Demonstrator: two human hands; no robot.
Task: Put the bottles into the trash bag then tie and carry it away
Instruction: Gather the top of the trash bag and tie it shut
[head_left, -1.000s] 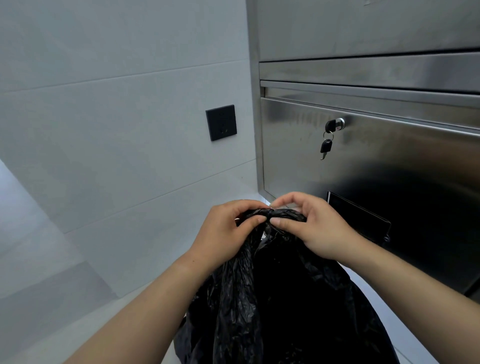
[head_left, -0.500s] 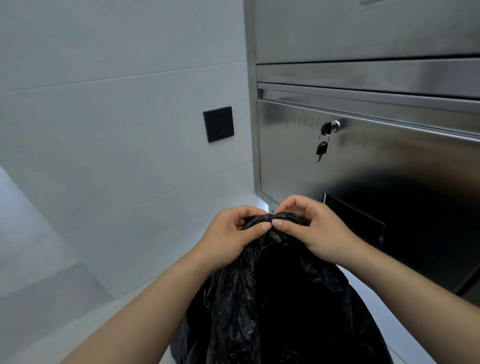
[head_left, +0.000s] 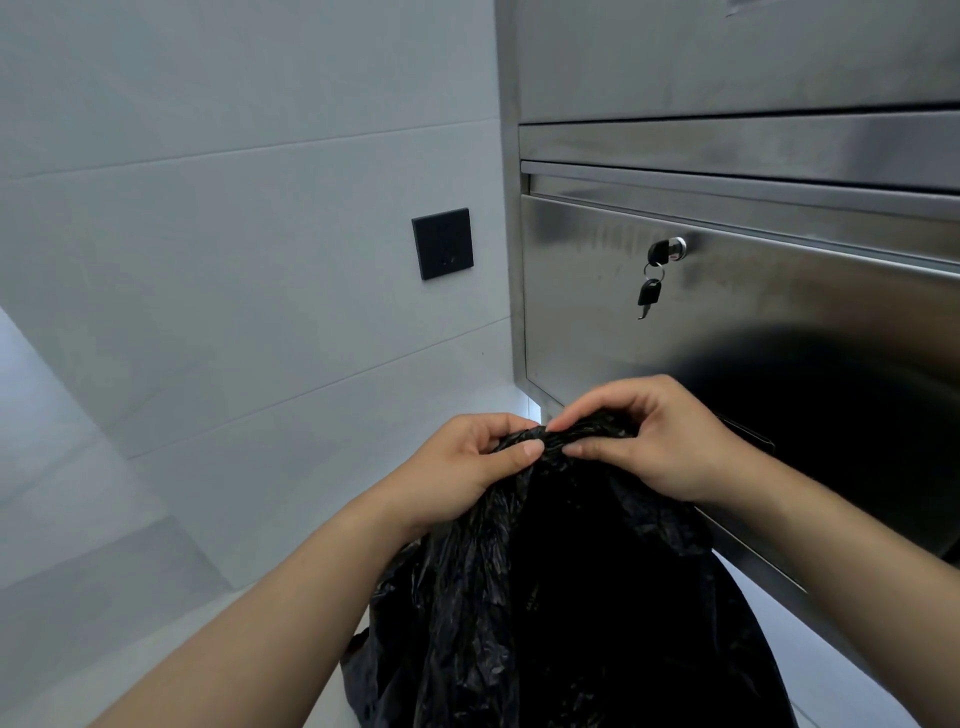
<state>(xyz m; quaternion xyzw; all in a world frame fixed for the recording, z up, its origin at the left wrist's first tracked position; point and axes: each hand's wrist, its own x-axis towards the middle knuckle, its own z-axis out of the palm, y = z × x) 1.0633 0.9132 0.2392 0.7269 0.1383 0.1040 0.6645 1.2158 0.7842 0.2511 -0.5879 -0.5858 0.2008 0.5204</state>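
Observation:
A black plastic trash bag (head_left: 561, 597) hangs in front of me, its top gathered into a crumpled bunch. My left hand (head_left: 462, 462) pinches the bunched top from the left, thumb on the near side. From the right, my right hand (head_left: 654, 441) grips the same bunch, fingers curled over it. The two thumbs nearly meet on the plastic. No bottles show; the bag's inside is hidden.
A stainless steel cabinet (head_left: 779, 322) stands close on the right, with a key (head_left: 649, 296) hanging from its lock (head_left: 670, 250). A black wall plate (head_left: 442, 243) sits on the pale tiled wall (head_left: 234, 260) at the left.
Both hands have stayed on the bag's gathered top with small finger shifts. The view has drifted slightly, so the cabinet and wall plate sit a little lower and to the left.

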